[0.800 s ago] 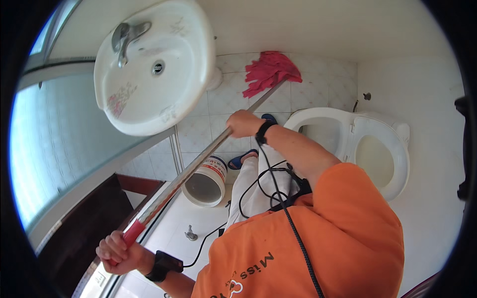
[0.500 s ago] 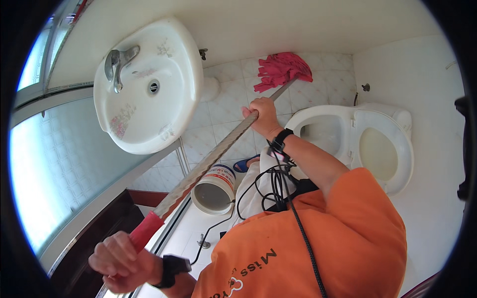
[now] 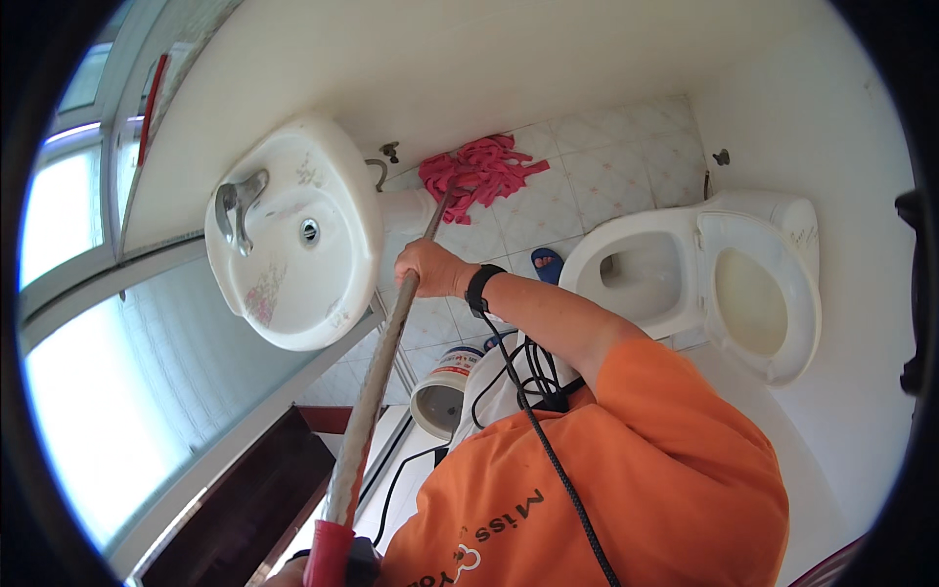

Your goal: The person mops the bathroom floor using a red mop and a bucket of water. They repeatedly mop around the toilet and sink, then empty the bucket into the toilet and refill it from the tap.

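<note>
Mop head (image 3: 479,174): shifted left since earlier — pink strips now beyond the right grip, beside the sink pedestal (image 3: 406,209).
Right hand (image 3: 430,270): I see it closed around the pole (image 3: 377,382).
Left hand (image 3: 286,575): mostly hidden at the red handle (image 3: 330,553) — I can't tell its hold.
Bucket (image 3: 437,409): below the right grip.

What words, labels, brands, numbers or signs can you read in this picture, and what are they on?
Orange shirt: dark lettering across the front, partly legible; I'm not copying out its wording.
Bucket: printing on the outside, too small and blurred to read.
Mop handle: no lettering that I can make out.
Sink: a flower pattern inside the bowl, with no words that I can make out.
</note>
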A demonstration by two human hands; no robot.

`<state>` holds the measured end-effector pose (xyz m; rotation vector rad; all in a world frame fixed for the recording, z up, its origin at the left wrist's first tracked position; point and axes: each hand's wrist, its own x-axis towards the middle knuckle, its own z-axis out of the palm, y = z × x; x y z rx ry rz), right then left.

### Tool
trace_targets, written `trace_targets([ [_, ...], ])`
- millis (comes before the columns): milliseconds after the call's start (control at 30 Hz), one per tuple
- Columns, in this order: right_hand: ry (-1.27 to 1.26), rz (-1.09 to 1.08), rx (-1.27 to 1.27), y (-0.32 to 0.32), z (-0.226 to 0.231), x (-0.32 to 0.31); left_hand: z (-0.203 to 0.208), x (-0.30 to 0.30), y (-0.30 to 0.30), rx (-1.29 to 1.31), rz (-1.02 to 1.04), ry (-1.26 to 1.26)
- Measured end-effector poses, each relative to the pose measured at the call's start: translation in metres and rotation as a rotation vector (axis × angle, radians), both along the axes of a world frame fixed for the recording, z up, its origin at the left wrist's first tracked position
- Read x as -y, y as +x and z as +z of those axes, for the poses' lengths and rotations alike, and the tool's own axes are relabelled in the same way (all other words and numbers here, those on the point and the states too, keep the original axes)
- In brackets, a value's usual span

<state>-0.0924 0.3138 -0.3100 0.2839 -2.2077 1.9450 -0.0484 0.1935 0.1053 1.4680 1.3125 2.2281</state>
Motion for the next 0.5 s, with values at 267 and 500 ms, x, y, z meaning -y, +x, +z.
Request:
trace_targets([
  [267,0.166,-0.019,0.071,0.013,0.022,-0.003,0.003,0.004,-0.018,0.007,-0.178,0.068],
  [500,0.152,-0.31,0.149,-0.003,0.075,-0.024,0.027,0.035,-0.054,0.261,0.149,-0.1],
])
